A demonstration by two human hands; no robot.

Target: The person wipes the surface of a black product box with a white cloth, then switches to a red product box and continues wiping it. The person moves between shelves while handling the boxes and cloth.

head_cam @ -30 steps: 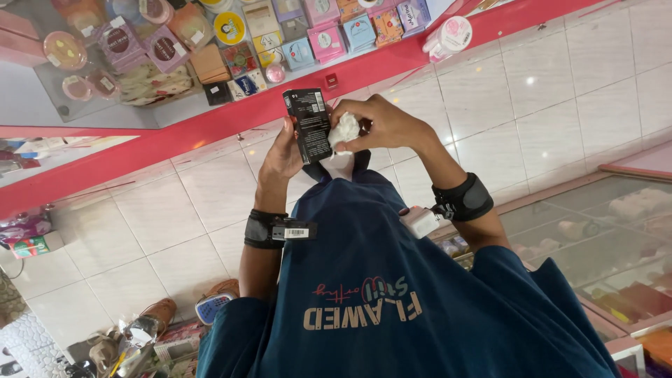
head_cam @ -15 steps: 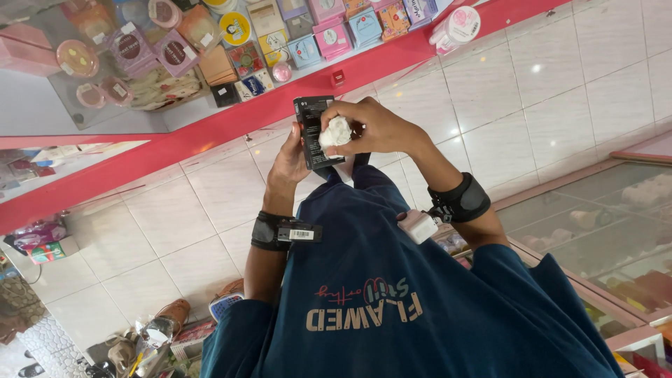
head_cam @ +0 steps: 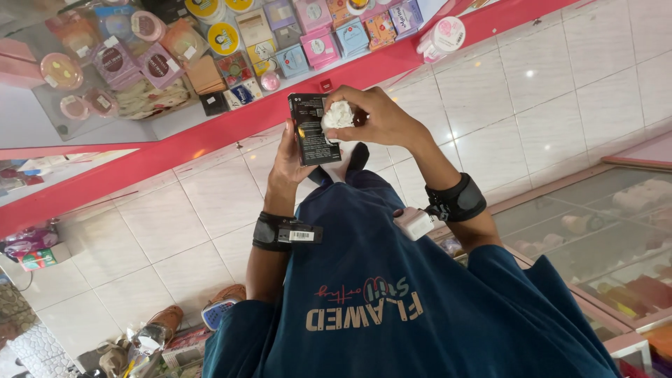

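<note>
Pink-edged glass counter [head_cam: 210, 133] of small boxed goods [head_cam: 294, 42] behind black box [head_cam: 311, 129] and white wad [head_cam: 338, 114].

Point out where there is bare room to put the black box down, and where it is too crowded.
Bare patches: the white tiled floor between the red counter edge and the glass case, and the tiles left of the left hand. Crowded: the glass shelf of small boxes, and the sandals by the lower left.
</note>
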